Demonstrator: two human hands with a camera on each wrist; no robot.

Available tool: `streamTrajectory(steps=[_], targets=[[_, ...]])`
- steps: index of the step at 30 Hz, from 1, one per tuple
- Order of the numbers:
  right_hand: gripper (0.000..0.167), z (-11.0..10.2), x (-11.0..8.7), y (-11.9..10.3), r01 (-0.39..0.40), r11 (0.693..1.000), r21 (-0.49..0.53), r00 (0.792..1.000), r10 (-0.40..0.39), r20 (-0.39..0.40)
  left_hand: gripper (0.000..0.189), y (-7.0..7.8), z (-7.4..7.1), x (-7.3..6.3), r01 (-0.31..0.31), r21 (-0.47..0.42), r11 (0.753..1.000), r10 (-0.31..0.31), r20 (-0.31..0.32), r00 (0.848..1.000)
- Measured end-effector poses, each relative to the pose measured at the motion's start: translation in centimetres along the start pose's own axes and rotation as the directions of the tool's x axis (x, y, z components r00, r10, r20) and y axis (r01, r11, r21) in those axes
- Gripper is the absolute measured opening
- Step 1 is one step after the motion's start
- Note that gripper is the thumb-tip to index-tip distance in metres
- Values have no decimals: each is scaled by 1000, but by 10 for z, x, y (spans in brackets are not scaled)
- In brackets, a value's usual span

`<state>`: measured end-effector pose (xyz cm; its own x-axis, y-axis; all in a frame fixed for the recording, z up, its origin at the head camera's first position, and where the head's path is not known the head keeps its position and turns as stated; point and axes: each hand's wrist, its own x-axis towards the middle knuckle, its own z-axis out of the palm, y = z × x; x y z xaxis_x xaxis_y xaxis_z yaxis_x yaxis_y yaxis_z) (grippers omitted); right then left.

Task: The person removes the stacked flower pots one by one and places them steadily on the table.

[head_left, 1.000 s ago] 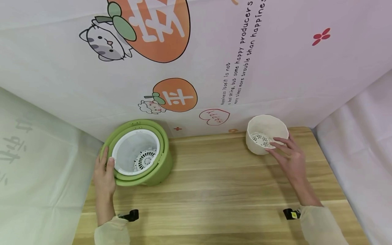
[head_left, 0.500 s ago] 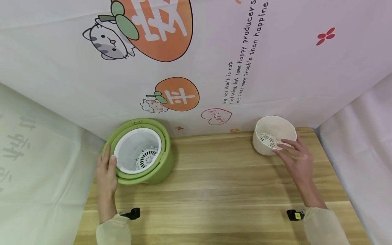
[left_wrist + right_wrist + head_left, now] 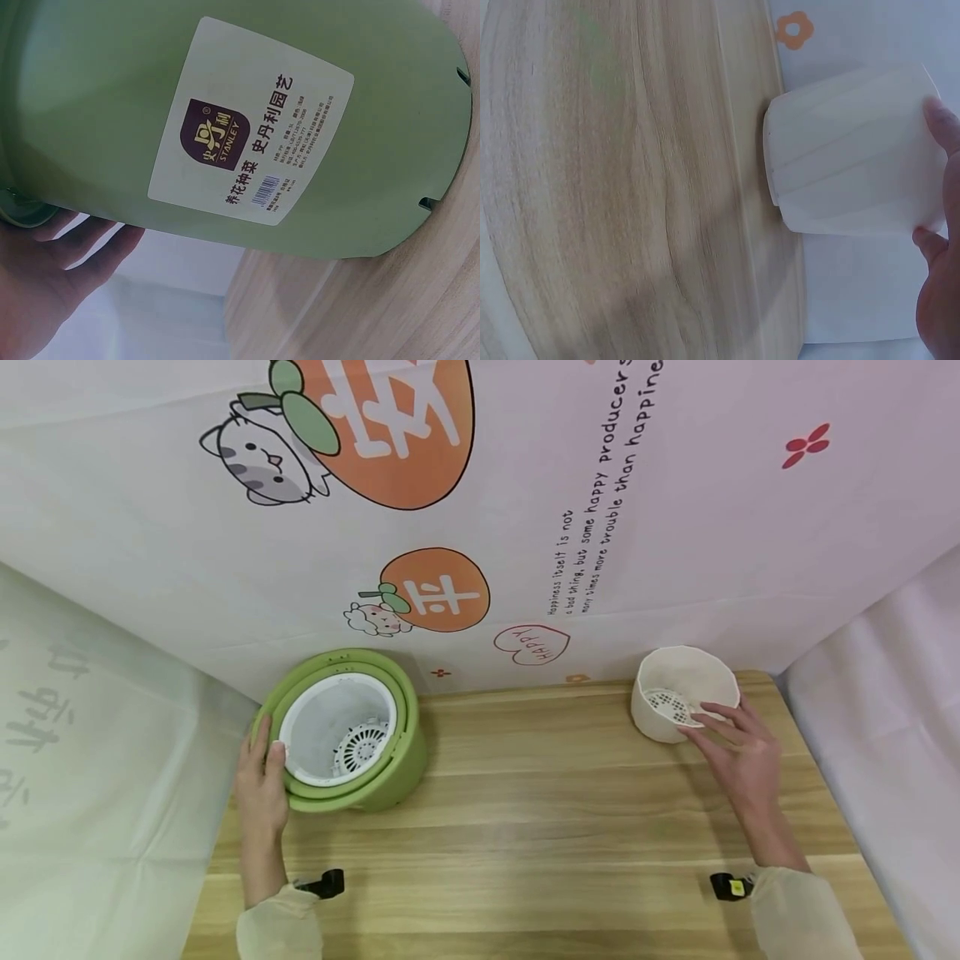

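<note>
In the head view a green flowerpot (image 3: 411,767) stands at the left, with a second green rim and a white slotted-bottom pot (image 3: 311,722) nested inside. My left hand (image 3: 261,793) grips its left rim, thumb on top and fingers along the outside. The left wrist view shows the pot's printed label (image 3: 247,135). Over at the right, my right hand (image 3: 742,764) holds a small white faceted flowerpot (image 3: 652,720) by its near right rim. Holes pierce that pot's bottom. Seen by the right wrist camera, the white pot's base (image 3: 772,161) is close to the wooden tabletop.
The wooden table (image 3: 517,827) stretches between the two pots. A white printed cloth (image 3: 487,493) hangs along its back edge, and plain cloth walls (image 3: 892,693) flank it. Small black wrist devices (image 3: 324,883) jut out near both sleeves.
My right hand has carried the small white flowerpot a little to the right. The left hand and the green flowerpot have stayed in place; the head view shifted slightly.
</note>
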<state>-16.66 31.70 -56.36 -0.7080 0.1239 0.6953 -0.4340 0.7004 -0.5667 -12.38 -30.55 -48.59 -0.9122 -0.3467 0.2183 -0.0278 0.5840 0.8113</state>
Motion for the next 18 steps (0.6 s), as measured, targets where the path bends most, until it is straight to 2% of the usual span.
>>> streamTrajectory(steps=[13, 18], targets=[[31, -1, -1, 5, -12, 1000, -16, 1000, 12, 1, 51, 0, 0, 0, -11, 11, 1000, 11, -6, 1000], [29, -5, -1, 10, 16, 1000, -23, 1000, -15, 20, 51, 1, 0, -1, 2, 29, 1000, -2, 0, 1000]])
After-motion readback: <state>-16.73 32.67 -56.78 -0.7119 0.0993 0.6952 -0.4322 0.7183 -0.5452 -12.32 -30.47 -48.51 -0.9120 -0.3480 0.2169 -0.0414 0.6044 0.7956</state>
